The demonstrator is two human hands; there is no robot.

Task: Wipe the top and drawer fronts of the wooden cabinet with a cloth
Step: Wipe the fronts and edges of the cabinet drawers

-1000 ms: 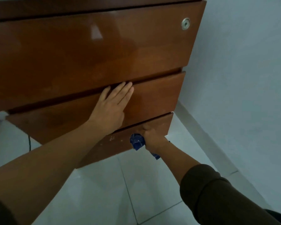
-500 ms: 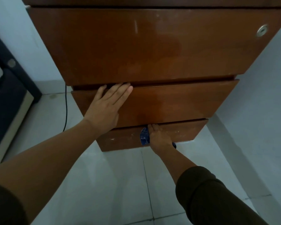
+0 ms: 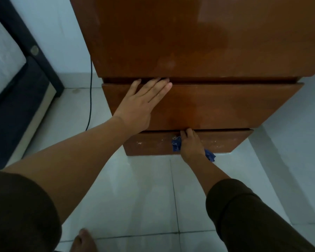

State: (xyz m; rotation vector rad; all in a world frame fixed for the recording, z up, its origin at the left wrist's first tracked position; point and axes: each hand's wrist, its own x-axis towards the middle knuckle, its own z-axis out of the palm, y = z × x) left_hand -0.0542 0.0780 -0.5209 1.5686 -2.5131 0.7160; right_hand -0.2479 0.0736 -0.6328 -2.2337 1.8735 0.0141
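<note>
Cabinet point(image 3: 198, 42): glossy reddish-brown wood, three drawer fronts stacked, long axes running left-right, faces toward the camera. Top drawer point(image 3: 189, 51) tall, with a dull smeared patch right of centre. Middle drawer point(image 3: 225, 104) shorter. Bottom drawer point(image 3: 153, 144) shortest, flecked with pale spots and scuffs. Cloth point(image 3: 176, 145): small, dark blue, crumpled; one bunch shows just left of the right hand point(image 3: 191, 144), a second tail pokes out at the wrist's right side, so it lies roughly left-right under the palm. Right hand presses the cloth against the bottom drawer, fingers bent up over the drawer's top edge into the gap. Left hand point(image 3: 142, 104) lies flat on the middle drawer, above and left of the cloth, fingers straight and together, tips at the gap under the top drawer, holding nothing. Black cable point(image 3: 90, 88) hangs left of the cabinet. Pale tiled floor point(image 3: 135, 188) below; a bare foot point(image 3: 83, 241) at the bottom edge.
</note>
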